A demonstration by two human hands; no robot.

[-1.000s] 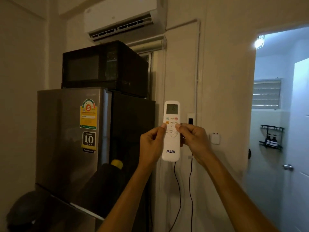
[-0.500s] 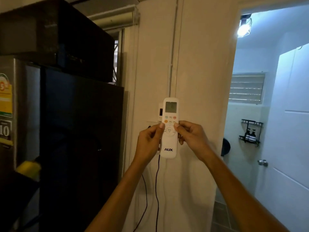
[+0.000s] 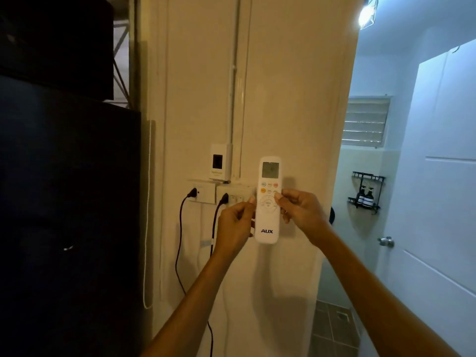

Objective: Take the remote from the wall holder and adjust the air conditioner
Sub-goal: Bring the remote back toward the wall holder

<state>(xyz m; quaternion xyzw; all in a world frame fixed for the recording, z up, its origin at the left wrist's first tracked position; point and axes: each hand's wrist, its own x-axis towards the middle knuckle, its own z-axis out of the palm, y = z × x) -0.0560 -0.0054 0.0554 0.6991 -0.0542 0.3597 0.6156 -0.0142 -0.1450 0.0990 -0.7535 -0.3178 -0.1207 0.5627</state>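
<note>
A white AUX remote (image 3: 268,222) with a small grey screen and coloured buttons stands upright in front of the cream wall, held by both hands. My left hand (image 3: 235,225) grips its left edge, thumb at the side. My right hand (image 3: 300,211) grips the right edge, thumb resting on the round button pad. The air conditioner is out of view. I cannot make out a wall holder; the spot behind the remote is hidden.
A white breaker box (image 3: 220,163) and wall sockets (image 3: 206,193) with two black cords (image 3: 180,240) plugged in sit left of the remote. The dark fridge side (image 3: 69,202) fills the left. An open doorway at right shows a white door (image 3: 438,202) and a black wire shelf (image 3: 367,191).
The view has swung right and down: the air conditioner, microwave front and fridge door left the frame, the sockets came into view. Both hands still hold the remote, now close to the wall.
</note>
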